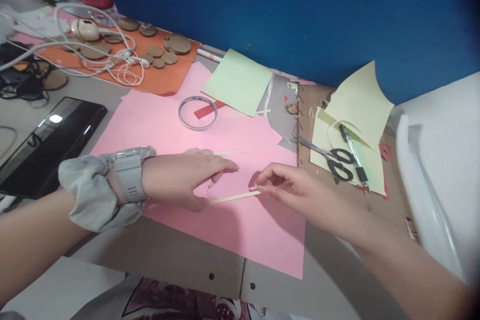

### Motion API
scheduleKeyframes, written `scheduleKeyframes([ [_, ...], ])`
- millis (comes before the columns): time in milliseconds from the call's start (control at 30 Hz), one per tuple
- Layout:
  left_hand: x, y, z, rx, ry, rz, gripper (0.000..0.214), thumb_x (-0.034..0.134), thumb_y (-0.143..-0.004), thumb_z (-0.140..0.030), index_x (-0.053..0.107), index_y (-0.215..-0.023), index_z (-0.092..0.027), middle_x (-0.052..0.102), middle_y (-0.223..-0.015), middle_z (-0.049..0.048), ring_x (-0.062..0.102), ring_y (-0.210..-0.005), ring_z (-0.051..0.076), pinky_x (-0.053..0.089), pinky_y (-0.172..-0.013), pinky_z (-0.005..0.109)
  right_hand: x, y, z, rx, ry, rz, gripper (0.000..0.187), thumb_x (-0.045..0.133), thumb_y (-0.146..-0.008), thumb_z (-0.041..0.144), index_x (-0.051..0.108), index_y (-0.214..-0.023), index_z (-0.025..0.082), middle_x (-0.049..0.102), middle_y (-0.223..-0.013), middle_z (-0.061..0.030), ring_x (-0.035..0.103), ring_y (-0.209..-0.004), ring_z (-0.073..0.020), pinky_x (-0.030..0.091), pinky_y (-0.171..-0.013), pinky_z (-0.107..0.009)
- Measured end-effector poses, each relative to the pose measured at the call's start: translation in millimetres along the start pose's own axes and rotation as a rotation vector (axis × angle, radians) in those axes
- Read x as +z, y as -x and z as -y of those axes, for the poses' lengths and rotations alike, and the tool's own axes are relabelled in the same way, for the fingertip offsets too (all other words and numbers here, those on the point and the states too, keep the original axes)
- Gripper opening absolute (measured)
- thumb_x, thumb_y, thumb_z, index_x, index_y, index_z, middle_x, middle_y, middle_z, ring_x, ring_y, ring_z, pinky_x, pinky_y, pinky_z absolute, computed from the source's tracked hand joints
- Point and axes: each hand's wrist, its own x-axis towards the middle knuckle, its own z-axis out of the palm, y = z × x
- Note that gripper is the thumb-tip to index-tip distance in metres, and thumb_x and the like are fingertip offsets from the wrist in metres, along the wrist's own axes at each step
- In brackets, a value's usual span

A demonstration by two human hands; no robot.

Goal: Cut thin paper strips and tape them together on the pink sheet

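Head view: the right hand point(292, 190) pinches the right end of a pale strip point(234, 198) between thumb and forefinger. The strip lies on a pink sheet point(262, 240). The left hand point(180, 177), with a watch point(129, 176) at the wrist, rests flat on the sheet, fingers extended and gripping nothing, thumb just beside the strip's left end. A second strip point(232, 152) lies at its fingertips. Farther back is a tape ring point(197, 128); to the right, scissors point(327, 153) and pen point(352, 152) lie on yellow sheets point(360, 95).
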Motion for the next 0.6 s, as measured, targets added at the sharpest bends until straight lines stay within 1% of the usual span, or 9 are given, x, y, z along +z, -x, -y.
scheduleKeyframes([
  [100,0.4,-0.1,0.5,0.007,0.010,-0.002,0.067,0.063,-0.071,-0.022,0.037,-0.133,-0.024,0.056,-0.094,-0.0018,0.048,-0.088,0.018,0.033,-0.083,0.027,3.5,2.3,-8.7,-0.009,-0.045,-0.077,0.020,0.047,-0.089,0.040,0.061,-0.094,0.027,0.067,-0.103,-0.0002,0.061,-0.093,-0.0184,0.046,-0.079,-0.032],
  [200,1.4,-0.4,1.5,0.020,0.017,-0.014,0.069,0.063,-0.070,-0.020,0.038,-0.133,-0.025,0.055,-0.094,-0.0020,0.048,-0.087,0.017,0.032,-0.084,0.027,8.9,2.3,-11.7,-0.023,-0.104,-0.128,0.021,0.046,-0.090,0.040,0.060,-0.094,0.026,0.067,-0.101,-0.0009,0.061,-0.093,-0.0182,0.046,-0.079,-0.032],
  [333,1.9,-0.5,2.1,0.021,0.029,-0.004,0.070,0.063,-0.069,-0.020,0.037,-0.134,-0.025,0.055,-0.093,-0.0020,0.048,-0.088,0.018,0.032,-0.085,0.027,12.3,2.0,-11.9,-0.033,-0.115,-0.120,0.020,0.046,-0.090,0.039,0.061,-0.095,0.026,0.066,-0.100,-0.0017,0.060,-0.091,-0.0184,0.046,-0.077,-0.032],
  [467,0.5,-0.4,1.4,0.000,0.028,0.011,0.070,0.062,-0.071,-0.021,0.035,-0.135,-0.026,0.055,-0.093,-0.0018,0.048,-0.088,0.018,0.033,-0.085,0.027,10.0,1.7,-15.8,-0.058,-0.115,-0.119,0.021,0.046,-0.090,0.040,0.061,-0.095,0.025,0.066,-0.098,-0.0022,0.060,-0.088,-0.0184,0.046,-0.075,-0.032],
  [600,-2.7,-0.1,-0.3,-0.007,0.034,0.029,0.069,0.062,-0.074,-0.026,0.034,-0.136,-0.026,0.055,-0.096,0.0002,0.049,-0.091,0.020,0.034,-0.084,0.028,8.0,1.6,-20.8,-0.079,-0.116,-0.097,0.022,0.047,-0.090,0.042,0.061,-0.094,0.026,0.066,-0.100,-0.0009,0.060,-0.090,-0.0177,0.045,-0.077,-0.032],
])
